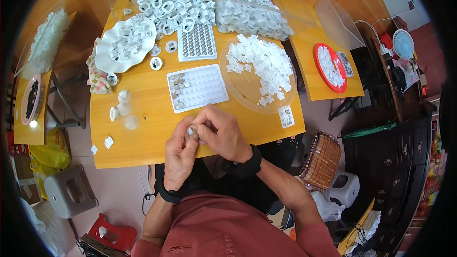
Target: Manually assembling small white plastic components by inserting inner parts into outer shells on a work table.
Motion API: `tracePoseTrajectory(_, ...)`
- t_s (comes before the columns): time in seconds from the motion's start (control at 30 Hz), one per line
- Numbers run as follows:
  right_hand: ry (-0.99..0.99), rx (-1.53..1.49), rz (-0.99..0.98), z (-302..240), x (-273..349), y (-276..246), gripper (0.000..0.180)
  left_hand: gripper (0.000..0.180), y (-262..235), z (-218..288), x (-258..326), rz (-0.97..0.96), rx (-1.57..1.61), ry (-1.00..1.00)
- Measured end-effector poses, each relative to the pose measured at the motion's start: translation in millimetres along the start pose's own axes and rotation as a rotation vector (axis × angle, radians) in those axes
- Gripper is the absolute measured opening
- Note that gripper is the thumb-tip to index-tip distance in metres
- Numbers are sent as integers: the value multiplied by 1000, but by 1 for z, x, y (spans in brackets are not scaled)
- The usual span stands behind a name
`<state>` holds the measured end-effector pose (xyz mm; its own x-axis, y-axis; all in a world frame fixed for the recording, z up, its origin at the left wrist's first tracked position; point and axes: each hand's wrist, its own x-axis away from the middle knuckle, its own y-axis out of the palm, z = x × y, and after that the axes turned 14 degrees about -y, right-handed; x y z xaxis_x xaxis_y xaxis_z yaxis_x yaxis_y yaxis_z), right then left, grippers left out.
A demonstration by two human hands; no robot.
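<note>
Above the front edge of the table (143, 150), my left hand (179, 152) and my right hand (221, 131) meet. Between my left fingertips and thumb is a small round white plastic part (191, 130), mostly covered by fingers. My right thumb and forefinger are pinched together against it; whether they hold anything of their own is hidden. Just beyond my hands lies a white blister tray (209, 85) with several silver button cells (179, 84) in its left pockets. Behind it, a fuller tray (196, 43) carries rows of button cells.
A clear round tray (233, 93) of white plastic pieces lies right. A scalloped white plate (102, 59) of parts sits left, near loose round white parts (124, 96). Heaps of round parts (169, 0) fill the back. A red tray (342, 83) stands on the side table.
</note>
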<state>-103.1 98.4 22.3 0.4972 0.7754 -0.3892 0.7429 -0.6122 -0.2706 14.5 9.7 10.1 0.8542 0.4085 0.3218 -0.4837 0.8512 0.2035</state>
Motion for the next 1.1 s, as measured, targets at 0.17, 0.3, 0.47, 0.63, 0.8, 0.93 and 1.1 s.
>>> tracePoseTrajectory(0.17,192,-353,-121,15,-1,-23,6,29,-1,-1,-7,-81,86,18)
tracePoseTrajectory(0.3,131,-361,-82,8,2,-13,11,29,-4,-6,-9,-103,191,21)
tracePoseTrajectory(0.47,80,-224,-148,11,3,-13,9,32,3,-12,-10,-30,100,40)
tracePoseTrajectory(0.63,139,-192,-70,10,2,-11,8,35,7,-3,-6,-4,16,61)
tracePoseTrajectory(0.8,109,-89,-102,17,1,-5,14,34,0,-11,-11,21,-114,229)
tracePoseTrajectory(0.93,127,-169,-71,20,2,-5,15,33,0,-10,-10,-25,48,181)
tracePoseTrajectory(1.1,-19,-113,-107,22,4,-10,10,43,-5,-13,-17,-41,-34,118)
